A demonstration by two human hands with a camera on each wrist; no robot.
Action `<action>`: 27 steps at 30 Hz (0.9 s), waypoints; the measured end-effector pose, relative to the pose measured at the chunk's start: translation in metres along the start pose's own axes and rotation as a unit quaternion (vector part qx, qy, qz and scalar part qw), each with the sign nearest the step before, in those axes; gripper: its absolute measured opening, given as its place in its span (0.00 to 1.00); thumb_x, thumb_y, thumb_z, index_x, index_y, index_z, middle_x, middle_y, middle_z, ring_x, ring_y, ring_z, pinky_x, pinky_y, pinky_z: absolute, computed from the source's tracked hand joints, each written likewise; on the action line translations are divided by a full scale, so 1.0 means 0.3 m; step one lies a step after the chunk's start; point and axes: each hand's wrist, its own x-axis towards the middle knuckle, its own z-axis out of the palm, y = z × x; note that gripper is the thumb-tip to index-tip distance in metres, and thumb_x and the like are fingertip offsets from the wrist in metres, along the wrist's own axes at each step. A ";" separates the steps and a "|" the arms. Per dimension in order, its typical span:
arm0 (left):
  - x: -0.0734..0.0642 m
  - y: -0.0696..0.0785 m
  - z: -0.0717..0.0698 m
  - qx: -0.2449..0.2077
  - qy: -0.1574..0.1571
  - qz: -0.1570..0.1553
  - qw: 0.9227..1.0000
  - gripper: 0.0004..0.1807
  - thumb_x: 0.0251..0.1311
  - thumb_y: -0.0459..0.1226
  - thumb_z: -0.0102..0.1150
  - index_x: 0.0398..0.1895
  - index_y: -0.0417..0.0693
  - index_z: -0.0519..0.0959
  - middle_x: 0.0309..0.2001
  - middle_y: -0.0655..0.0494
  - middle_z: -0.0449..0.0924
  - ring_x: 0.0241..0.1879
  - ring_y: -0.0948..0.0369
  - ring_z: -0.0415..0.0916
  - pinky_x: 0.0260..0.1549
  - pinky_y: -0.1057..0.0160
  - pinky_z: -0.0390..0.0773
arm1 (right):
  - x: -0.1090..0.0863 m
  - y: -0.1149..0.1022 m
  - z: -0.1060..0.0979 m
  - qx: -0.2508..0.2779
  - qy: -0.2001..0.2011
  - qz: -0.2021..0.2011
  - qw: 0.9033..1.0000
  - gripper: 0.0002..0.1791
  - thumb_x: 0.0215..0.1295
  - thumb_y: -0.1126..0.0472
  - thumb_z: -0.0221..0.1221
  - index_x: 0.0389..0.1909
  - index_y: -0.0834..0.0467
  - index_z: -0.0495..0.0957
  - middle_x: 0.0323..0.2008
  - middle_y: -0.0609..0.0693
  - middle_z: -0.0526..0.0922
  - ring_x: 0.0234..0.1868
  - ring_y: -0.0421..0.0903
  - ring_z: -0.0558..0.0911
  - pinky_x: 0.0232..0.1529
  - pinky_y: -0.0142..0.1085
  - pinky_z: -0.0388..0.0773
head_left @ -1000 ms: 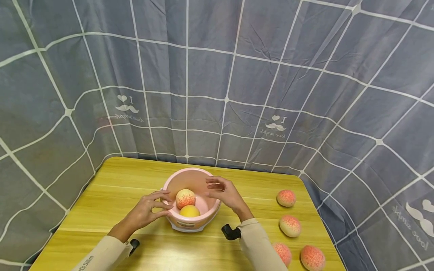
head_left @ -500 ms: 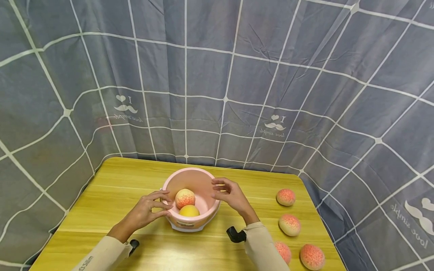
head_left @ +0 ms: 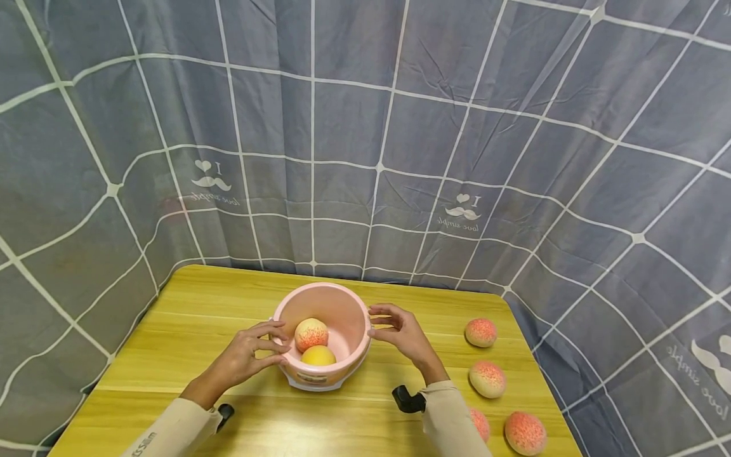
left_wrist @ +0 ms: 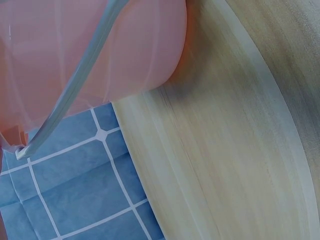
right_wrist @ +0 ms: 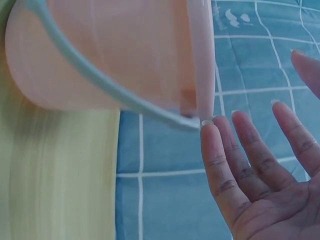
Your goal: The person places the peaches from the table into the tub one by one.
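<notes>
Bucket (head_left: 334,306) sits bottom centre, left hand (head_left: 247,353) on its rim (head_left: 327,369) — whether pinching, I cannot tell. Right hand (head_left: 404,335), loose-fingered, is at the rim's right side; its sleeve (head_left: 451,419) — lower right — partly hides a peach (head_left: 482,424).

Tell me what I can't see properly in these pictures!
Head view: bottom of the yellow round fruit, behind the pink plastic bucket's front wall.
Head view: marks on the bucket's front label, too small to read.
Head view: part of one red-speckled round fruit, behind the right beige cloth sleeve.
Left wrist view: left hand, nearly all cut off by the left edge.
</notes>
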 end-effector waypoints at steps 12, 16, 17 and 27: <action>-0.001 0.003 -0.002 0.012 -0.009 -0.019 1.000 0.15 0.33 0.29 0.77 0.30 0.49 0.89 0.40 0.55 0.82 0.48 0.43 0.78 0.60 0.79 0.62 | -0.057 0.027 -0.046 0.008 0.005 0.010 1.000 0.28 0.61 0.63 0.65 0.62 0.60 0.71 0.60 0.65 0.71 0.60 0.68 0.70 0.52 0.40 0.80; -0.001 0.002 -0.001 0.013 -0.011 -0.020 1.000 0.16 0.33 0.29 0.77 0.31 0.49 0.89 0.40 0.56 0.82 0.48 0.43 0.78 0.59 0.74 0.69 | -0.079 0.040 -0.058 0.003 0.014 0.018 1.000 0.28 0.61 0.62 0.66 0.62 0.60 0.71 0.60 0.66 0.71 0.60 0.65 0.72 0.51 0.38 0.80; -0.001 0.002 -0.001 0.014 -0.012 -0.020 1.000 0.16 0.33 0.29 0.77 0.31 0.49 0.89 0.41 0.56 0.82 0.48 0.44 0.78 0.58 0.72 0.70 | -0.085 0.046 -0.062 0.005 0.015 0.020 1.000 0.28 0.61 0.63 0.65 0.62 0.60 0.71 0.60 0.66 0.71 0.60 0.65 0.72 0.51 0.37 0.80; -0.002 0.002 -0.002 0.006 -0.008 -0.017 1.000 0.16 0.33 0.29 0.77 0.31 0.49 0.89 0.40 0.56 0.82 0.48 0.43 0.78 0.60 0.76 0.66 | -0.155 0.093 -0.096 0.011 0.029 0.026 0.999 0.27 0.62 0.66 0.64 0.62 0.63 0.70 0.60 0.66 0.71 0.60 0.66 0.71 0.50 0.36 0.81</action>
